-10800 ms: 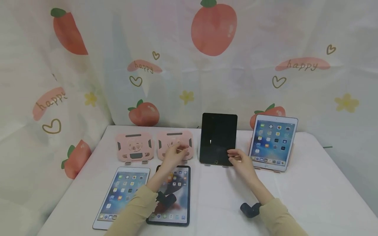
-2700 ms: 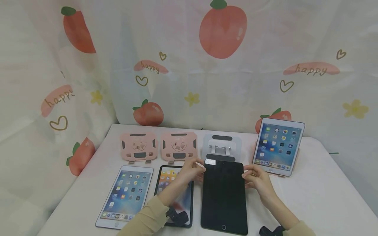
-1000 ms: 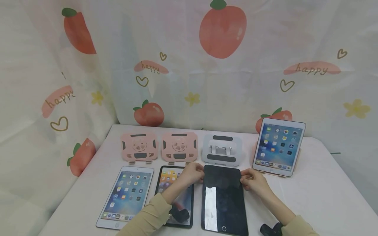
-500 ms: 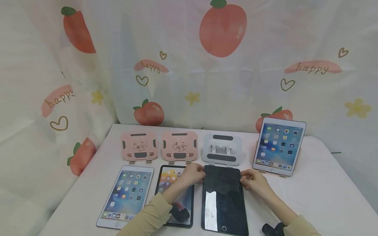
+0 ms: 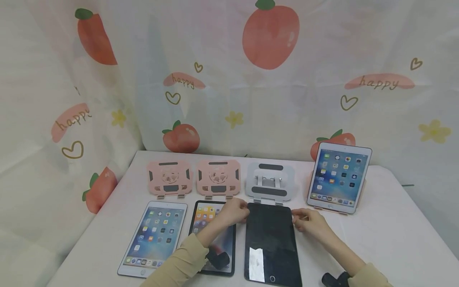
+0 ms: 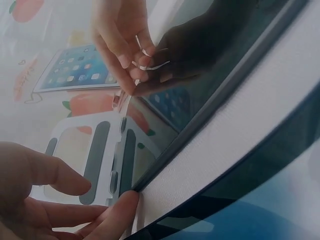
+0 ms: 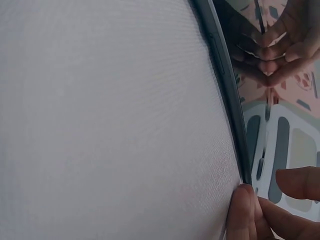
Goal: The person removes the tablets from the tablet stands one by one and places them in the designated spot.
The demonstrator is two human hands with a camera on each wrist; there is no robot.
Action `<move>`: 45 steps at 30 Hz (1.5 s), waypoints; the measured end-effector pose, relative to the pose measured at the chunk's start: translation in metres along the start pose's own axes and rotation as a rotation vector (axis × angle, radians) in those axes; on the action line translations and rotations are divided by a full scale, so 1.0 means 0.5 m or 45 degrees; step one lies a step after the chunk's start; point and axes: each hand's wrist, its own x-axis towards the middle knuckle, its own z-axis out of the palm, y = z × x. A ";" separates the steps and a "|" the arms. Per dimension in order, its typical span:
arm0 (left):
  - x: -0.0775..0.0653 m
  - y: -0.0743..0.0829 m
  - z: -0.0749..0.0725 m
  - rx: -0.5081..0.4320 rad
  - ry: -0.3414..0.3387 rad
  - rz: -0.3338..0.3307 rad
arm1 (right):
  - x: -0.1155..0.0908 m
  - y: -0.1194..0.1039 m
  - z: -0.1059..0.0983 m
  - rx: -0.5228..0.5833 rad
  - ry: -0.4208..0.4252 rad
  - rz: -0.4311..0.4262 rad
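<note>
A tablet with a dark screen [image 5: 272, 243] lies flat on the table in the head view, in front of the white stand [image 5: 270, 181]. At its top left corner my left hand [image 5: 233, 211] touches the edge with a fingertip. My right hand [image 5: 311, 221] touches the opposite top corner. Both wrist views show fingers [image 6: 125, 207] against the tablet's corner while the thumb [image 7: 300, 182] stays apart from it. A black-rimmed tablet [image 5: 204, 215] lies partly hidden under my left arm, beside a white tablet [image 5: 155, 235].
Two pink stands [image 5: 170, 178] stand in the back row, left of the white one. At the right, another white tablet [image 5: 340, 177] leans upright on a stand. A patterned curtain [image 5: 301, 115] hangs behind the table [image 5: 391, 239].
Earlier the dark tablet stood on the white stand; it came down flat in front. Over the last second it shifted slightly towards me, with my hands at its top corners.
</note>
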 end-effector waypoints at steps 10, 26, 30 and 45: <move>0.008 0.019 0.010 0.027 0.029 0.156 | -0.001 0.005 -0.007 0.011 -0.006 0.025; 0.019 0.061 0.036 0.021 0.089 0.259 | -0.016 0.025 -0.041 0.060 0.090 -0.083; 0.023 0.071 0.043 -0.050 0.056 0.274 | -0.020 0.031 -0.053 0.027 0.130 -0.085; 0.047 0.107 0.066 -0.144 0.020 0.321 | -0.032 0.052 -0.098 -0.047 0.307 -0.147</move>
